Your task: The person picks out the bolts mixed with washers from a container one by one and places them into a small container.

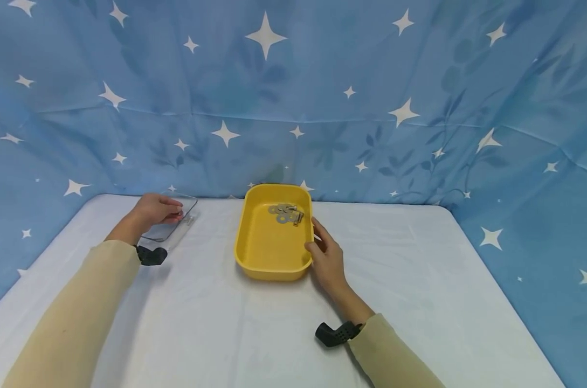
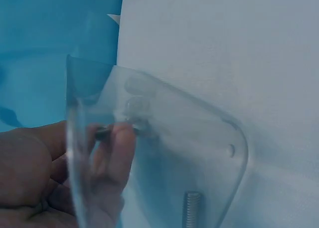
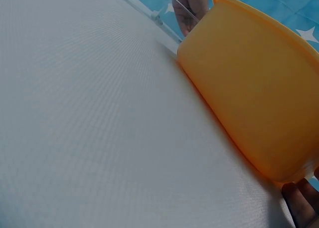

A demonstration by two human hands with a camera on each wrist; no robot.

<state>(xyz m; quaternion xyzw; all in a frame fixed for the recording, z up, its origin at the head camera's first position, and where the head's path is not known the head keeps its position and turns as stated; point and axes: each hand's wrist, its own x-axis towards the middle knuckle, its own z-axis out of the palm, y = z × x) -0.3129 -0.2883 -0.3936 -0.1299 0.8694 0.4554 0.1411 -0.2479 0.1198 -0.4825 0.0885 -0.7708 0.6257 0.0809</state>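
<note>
At the left of the table my left hand (image 1: 157,209) reaches over a clear plastic box (image 1: 190,207). In the left wrist view, its fingers pinch a small dark metal piece (image 2: 102,133), partly hidden by the fingers and blurred by the clear wall; I cannot tell its kind. A ridged metal part (image 2: 192,210), like a bolt's thread, shows through the box lower down. My right hand (image 1: 328,260) holds the right side of a yellow tray (image 1: 269,253), thumb at the rim and fingers along the outer wall. Flat washers (image 1: 282,219) and several bolts (image 1: 299,217) lie in the tray's far right part.
A white cloth (image 1: 201,328) covers the table. Behind it hangs a blue curtain (image 1: 293,91) with white stars, close to the back edge. The yellow tray stands near the middle, to the right of the clear box.
</note>
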